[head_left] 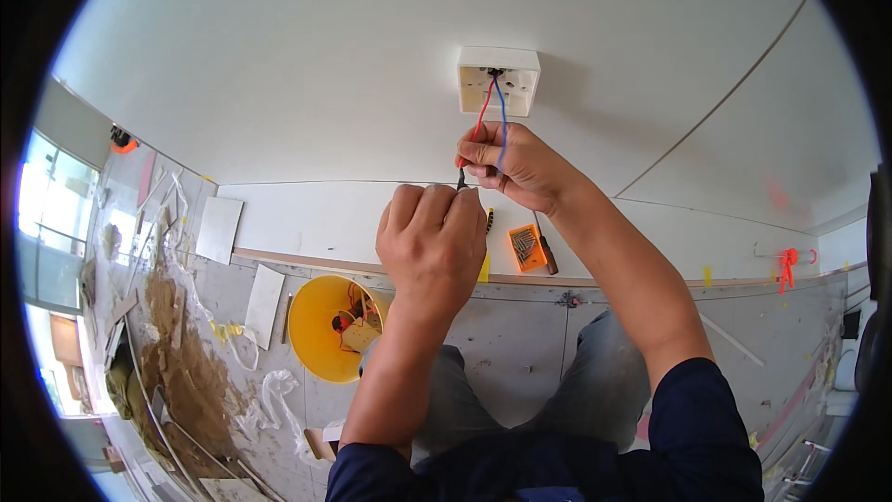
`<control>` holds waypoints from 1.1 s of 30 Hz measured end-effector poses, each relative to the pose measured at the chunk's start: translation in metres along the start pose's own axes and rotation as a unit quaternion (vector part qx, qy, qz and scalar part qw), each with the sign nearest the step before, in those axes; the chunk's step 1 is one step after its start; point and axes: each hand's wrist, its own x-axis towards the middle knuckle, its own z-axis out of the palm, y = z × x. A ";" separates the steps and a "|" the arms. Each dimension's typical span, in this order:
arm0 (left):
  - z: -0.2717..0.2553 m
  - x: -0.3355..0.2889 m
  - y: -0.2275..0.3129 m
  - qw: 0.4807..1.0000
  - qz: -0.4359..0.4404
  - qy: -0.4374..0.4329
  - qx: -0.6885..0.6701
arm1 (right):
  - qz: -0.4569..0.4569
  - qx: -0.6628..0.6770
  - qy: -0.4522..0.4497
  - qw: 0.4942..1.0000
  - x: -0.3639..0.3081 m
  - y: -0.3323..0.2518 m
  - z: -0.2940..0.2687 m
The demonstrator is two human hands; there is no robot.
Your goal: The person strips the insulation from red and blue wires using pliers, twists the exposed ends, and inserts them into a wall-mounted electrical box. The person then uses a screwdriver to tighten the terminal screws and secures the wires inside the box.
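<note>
A white square electrical back box (531,86) is mounted on the pale wall panel, and a red wire (482,110) and a blue wire (505,121) come out of it. My right hand (520,165) is closed in a pinch on the red wire near its end, while the blue wire hangs across its fingers. Just below and to the left, my left hand (432,237) is closed round a hand tool. Only the tool's dark tip (462,178) shows, at the red wire's end; the fist hides most of it, so its kind cannot be told.
On the white ledge lie an orange tray (528,249) of screws and a dark-handled screwdriver (549,257). A yellow bucket (311,325) with tools and wires stands on the floor below. Debris and boards cover the left floor. A red caulking gun (788,263) lies far right.
</note>
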 end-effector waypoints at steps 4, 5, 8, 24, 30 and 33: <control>0.002 -0.010 -0.003 1.000 -0.009 0.014 -0.008 | 0.017 0.006 -0.008 1.000 -0.010 -0.006 0.001; 0.003 -0.012 -0.001 1.000 -0.014 0.018 -0.017 | 0.026 0.000 -0.005 1.000 -0.012 -0.007 0.002; 0.010 -0.016 -0.004 0.998 -0.037 0.045 -0.035 | 0.045 -0.019 -0.008 0.999 -0.014 -0.008 0.002; 0.020 -0.021 0.004 0.999 -0.006 -0.038 0.014 | 0.050 -0.148 -0.028 0.987 0.001 -0.006 0.009; 0.034 -0.038 0.009 0.996 0.023 -0.070 0.049 | 0.052 -0.182 -0.006 0.982 -0.001 -0.007 0.005; 0.033 -0.044 0.011 0.992 0.015 -0.106 0.070 | 0.054 -0.219 -0.002 0.974 -0.003 -0.009 0.001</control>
